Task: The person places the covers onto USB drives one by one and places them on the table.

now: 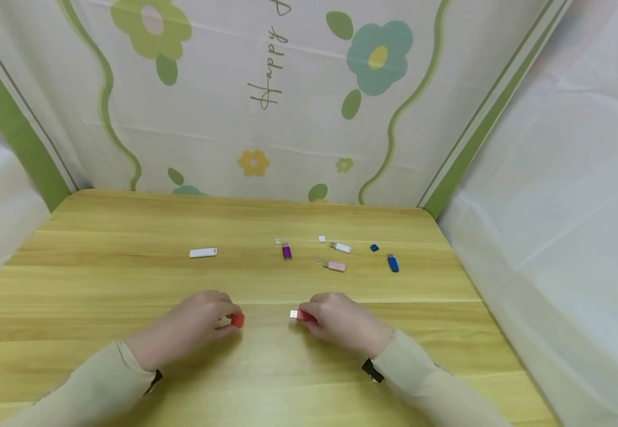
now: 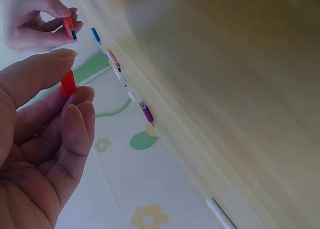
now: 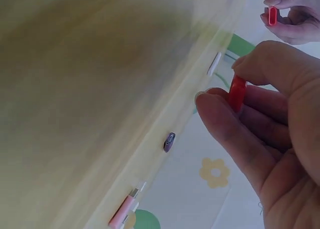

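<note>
The left hand (image 1: 197, 320) and right hand (image 1: 345, 322) are pinching left and right of lower centre, thumbs meeting fingers.

Wood-grain table (image 1: 266, 385), yellowish. Left of centre: white stick (image 1: 203, 252), alone. Mid-table: purple USB stick (image 1: 286, 251), small clear piece (image 1: 277, 241) just left. Farther right: white USB stick (image 1: 343, 248), white cap (image 1: 322, 239); pink USB stick (image 1: 335, 267) nearer. Rightmost: blue USB stick (image 1: 393, 263), blue cap (image 1: 374, 247) beyond it.

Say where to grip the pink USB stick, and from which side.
Pinch the pink USB stick by its body's long edges, likely from above and the near side: its bare connector points left, and the uncapped white USB stick lies beyond.
</note>
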Demonstrator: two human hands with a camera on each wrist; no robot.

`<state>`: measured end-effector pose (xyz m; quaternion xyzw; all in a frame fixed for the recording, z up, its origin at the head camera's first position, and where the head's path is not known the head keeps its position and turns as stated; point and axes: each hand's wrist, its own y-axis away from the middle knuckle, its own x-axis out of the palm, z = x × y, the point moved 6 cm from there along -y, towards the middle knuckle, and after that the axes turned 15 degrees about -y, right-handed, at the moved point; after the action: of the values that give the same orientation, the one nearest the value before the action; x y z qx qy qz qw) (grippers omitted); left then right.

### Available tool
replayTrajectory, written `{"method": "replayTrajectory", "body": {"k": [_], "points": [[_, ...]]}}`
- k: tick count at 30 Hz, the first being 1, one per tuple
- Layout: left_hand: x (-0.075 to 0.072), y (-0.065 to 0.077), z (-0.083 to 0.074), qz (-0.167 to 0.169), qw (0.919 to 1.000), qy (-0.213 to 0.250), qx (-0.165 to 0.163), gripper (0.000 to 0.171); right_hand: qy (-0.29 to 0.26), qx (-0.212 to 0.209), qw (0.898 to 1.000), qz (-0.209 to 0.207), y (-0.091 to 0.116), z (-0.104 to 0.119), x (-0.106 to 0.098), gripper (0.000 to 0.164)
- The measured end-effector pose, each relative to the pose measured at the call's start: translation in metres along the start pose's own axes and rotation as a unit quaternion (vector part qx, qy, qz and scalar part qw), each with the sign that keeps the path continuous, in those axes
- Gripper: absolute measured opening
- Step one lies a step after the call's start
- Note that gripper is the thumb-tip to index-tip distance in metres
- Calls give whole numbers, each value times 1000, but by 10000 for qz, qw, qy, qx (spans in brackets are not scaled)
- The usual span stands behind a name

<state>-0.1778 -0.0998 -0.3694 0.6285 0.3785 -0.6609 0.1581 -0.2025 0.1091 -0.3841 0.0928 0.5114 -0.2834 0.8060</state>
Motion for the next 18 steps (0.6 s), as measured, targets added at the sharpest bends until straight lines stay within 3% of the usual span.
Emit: {"method": "replayTrajectory", "body": {"k": [18], "points": [[0,3,-15,-143,9999,-7,-4,17,256,-121,9992,-267,7,12,7,12]]}}
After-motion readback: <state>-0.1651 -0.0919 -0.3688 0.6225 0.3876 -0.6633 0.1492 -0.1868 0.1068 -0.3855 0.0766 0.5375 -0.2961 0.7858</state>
